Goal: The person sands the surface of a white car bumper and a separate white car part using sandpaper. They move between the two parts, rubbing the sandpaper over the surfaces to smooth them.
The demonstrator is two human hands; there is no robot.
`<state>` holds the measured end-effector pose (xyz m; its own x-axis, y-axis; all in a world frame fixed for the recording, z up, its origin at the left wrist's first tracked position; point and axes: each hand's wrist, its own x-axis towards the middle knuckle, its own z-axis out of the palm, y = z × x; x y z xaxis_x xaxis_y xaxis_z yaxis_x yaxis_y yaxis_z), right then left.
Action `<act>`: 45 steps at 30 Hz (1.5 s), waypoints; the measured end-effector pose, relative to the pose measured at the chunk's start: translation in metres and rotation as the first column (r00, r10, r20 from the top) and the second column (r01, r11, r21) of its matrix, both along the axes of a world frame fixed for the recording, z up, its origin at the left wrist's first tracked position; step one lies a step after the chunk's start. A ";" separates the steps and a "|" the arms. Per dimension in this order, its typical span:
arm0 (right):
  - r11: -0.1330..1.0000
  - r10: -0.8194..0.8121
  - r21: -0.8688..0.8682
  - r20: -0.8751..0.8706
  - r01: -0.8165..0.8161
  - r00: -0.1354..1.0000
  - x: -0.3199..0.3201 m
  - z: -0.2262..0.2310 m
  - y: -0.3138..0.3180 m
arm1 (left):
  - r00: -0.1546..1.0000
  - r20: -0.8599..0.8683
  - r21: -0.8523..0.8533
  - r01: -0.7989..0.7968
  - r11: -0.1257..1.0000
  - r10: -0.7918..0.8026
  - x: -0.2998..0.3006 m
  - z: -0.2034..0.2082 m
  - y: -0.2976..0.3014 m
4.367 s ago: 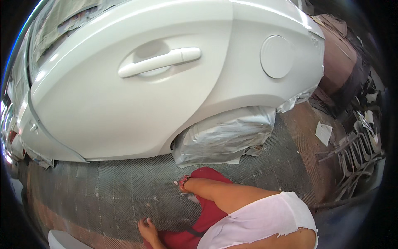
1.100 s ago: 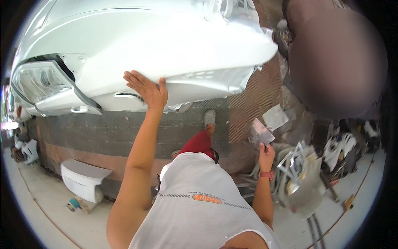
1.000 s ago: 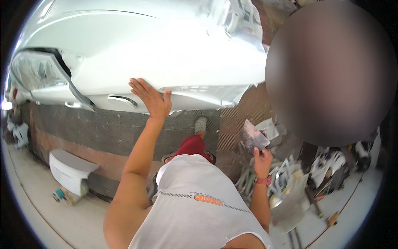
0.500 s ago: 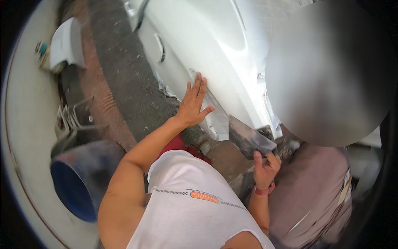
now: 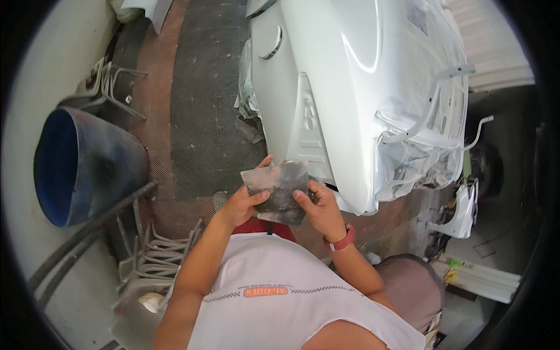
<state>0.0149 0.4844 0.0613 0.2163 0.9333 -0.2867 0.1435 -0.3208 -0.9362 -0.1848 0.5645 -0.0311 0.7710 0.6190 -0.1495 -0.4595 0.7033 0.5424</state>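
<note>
At frame centre my left hand (image 5: pixel 240 205) and right hand (image 5: pixel 319 209) each pinch the grey sanding sheet (image 5: pixel 276 188), readying it; next, I judge, it must go flat against the white car panel (image 5: pixel 326 87).

A car body repair workshop: a white car (image 5: pixel 350 87) masked with newspaper (image 5: pixel 420 157) at one o'clock, a blue drum (image 5: pixel 81 163) at nine, loose body panels (image 5: pixel 461 213) at three.

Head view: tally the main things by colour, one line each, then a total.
White: 2, the car body and the loose panel
Blue: 1, the barrel
Grey: 1, the sanding sheet held by the left hand and right hand
Red: 1, the wristband
Total: 5
</note>
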 end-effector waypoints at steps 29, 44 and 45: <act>0.454 0.404 -0.414 0.885 -0.789 -0.232 0.155 0.009 0.074 | 0.102 -0.994 -0.073 -0.255 0.964 -0.048 0.135 -0.394 -0.465; 0.574 0.316 -0.350 0.929 -0.740 -0.194 0.157 0.000 0.061 | -0.100 -0.972 -0.220 0.095 0.971 -0.211 0.163 -0.427 -0.501; 0.571 0.302 -0.347 0.932 -0.744 -0.203 0.157 0.000 0.061 | -0.067 -0.984 -0.170 0.058 0.984 -0.166 0.165 -0.428 -0.501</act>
<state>0.1723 0.5457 0.0608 -0.5555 0.8172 -0.1536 0.8056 0.5747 0.1437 -0.0196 0.0633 -0.4594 -0.1651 0.4914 -0.8552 0.6116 0.7312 0.3021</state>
